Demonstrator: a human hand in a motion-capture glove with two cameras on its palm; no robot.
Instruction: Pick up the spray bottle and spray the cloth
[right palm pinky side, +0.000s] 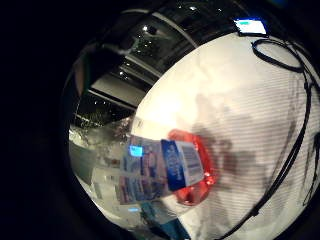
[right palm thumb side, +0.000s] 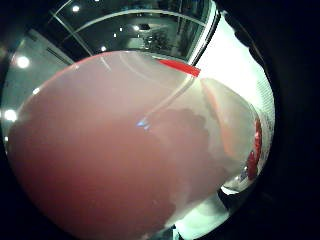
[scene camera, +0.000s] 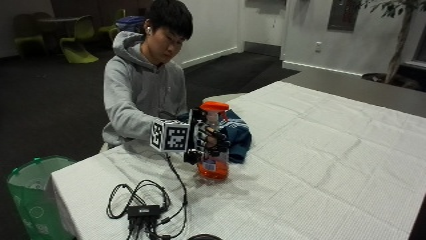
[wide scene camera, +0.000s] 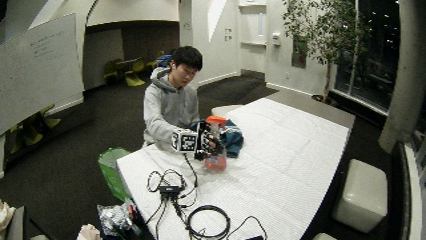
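While the gloved right hand (scene camera: 208, 139) grips the spray bottle (scene camera: 213, 145) upright on the surface (scene camera: 319, 150), it should lift straight, then aim the nozzle at the blue cloth (scene camera: 237, 136) just behind.

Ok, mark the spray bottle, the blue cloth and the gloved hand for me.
spray bottle (scene camera: 214, 170): outside view, its orange-filled base.
blue cloth (scene camera: 238, 136): outside view, the fold behind the bottle.
gloved right hand (scene camera: 210, 139): outside view, fingers round the bottle.

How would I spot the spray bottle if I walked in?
Find the long white table, then the seated person's gloved right hand at its near end. The spray bottle stands upright in that hand: clear, orange liquid, orange cap, unlike the blue cloth bunched behind it.
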